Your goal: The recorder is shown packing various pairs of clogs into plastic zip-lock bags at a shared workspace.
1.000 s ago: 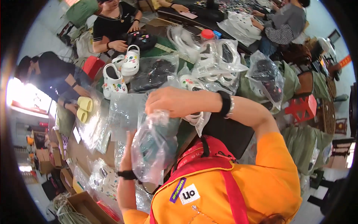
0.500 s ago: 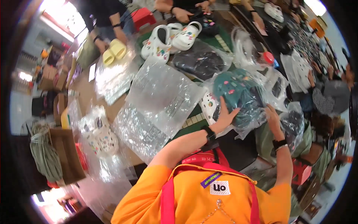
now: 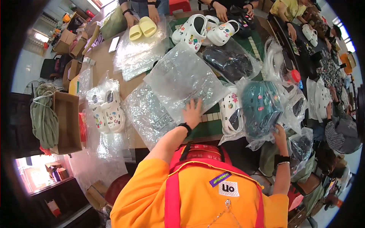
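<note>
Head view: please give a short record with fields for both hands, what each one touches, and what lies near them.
left hand: flat, fingers spread, on an empty clear bag
right hand: at the lower edge of the bagged teal clogs
between hands: white clog in a bag
far side: black clogs in a bag, white clogs, yellow slides
left: bagged white pair
surface: table

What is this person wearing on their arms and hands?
Both arms are bare below short orange sleeves. The left hand and right hand wear no gloves. A slim black band circles the left wrist; a wider black strap with a pale edge circles the right.
</note>
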A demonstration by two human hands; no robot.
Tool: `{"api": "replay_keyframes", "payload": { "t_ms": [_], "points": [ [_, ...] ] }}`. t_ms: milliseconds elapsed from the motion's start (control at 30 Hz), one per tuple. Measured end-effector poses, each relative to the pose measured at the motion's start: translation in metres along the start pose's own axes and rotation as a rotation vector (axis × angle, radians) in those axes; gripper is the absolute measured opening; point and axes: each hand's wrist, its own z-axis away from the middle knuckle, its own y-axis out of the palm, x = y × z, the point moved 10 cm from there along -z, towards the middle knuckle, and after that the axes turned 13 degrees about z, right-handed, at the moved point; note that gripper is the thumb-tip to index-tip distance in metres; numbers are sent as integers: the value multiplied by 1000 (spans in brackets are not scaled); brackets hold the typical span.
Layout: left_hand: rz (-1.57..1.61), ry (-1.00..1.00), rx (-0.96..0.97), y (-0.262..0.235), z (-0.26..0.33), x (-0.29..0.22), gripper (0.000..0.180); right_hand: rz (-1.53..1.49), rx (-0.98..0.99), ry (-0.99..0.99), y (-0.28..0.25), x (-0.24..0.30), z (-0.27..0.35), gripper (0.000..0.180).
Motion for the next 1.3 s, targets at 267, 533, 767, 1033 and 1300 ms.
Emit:
{"api": "replay_keyframes", "payload": {
  "t_ms": [267, 533, 767, 1033, 1300],
  "points": [
    [413, -7, -108, -47, 3, 90, 31, 142, -168, 87, -50, 54, -18, 37],
    [1288, -86, -912, -248, 35, 161, 14, -497, 116, -263, 21, 320, -20, 29],
    [946, -94, -1287, -411, 128, 199, 20, -543, 445, -568, 98, 469, 12, 27],
    [260, 554, -488, -291, 106, 153, 16, -973, 696, -346, 148, 531, 24, 59],
    [456, 346, -161, -215, 111, 140, 10, -1134, 536, -5, 195, 507, -10, 65]
  ]
}}
